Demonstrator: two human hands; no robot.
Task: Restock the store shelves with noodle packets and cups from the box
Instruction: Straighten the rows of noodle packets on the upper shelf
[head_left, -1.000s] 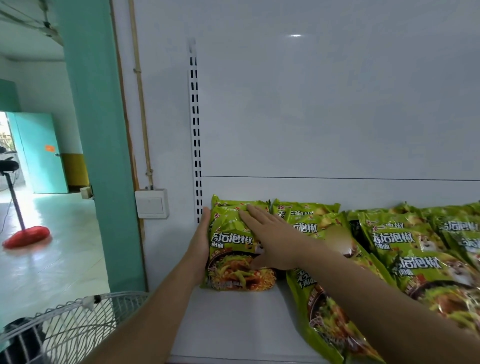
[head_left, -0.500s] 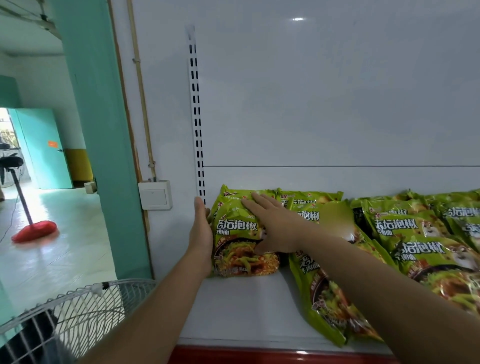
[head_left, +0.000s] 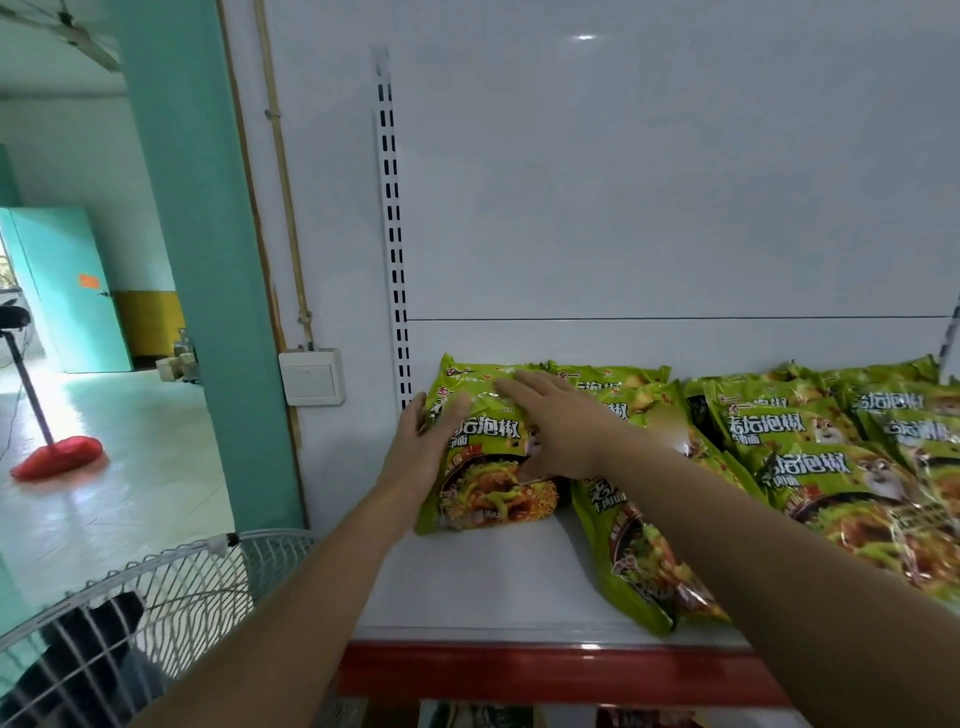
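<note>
A green noodle packet (head_left: 483, 488) leans at the far left of the white shelf (head_left: 467, 587). My left hand (head_left: 418, 447) holds its left edge, thumb laid over the front, fingers along the side. My right hand (head_left: 556, 426) presses flat on the packet's upper part with straight fingers. More green noodle packets (head_left: 810, 457) lie overlapping along the shelf to the right, one (head_left: 639, 551) reaching towards the front edge under my right forearm. No box or cups are in view.
The shelf has a red front strip (head_left: 545, 675) and a slotted upright (head_left: 395, 249) on the white back panel. A white wire fan guard (head_left: 156, 597) stands low at the left, beside a teal pillar (head_left: 197, 260) and a wall switch (head_left: 311, 376).
My left thumb has come over the packet's front, where the hand earlier lay flat against its side. The right hand stays pressed on the packet. The shelf's red front strip has come into view.
</note>
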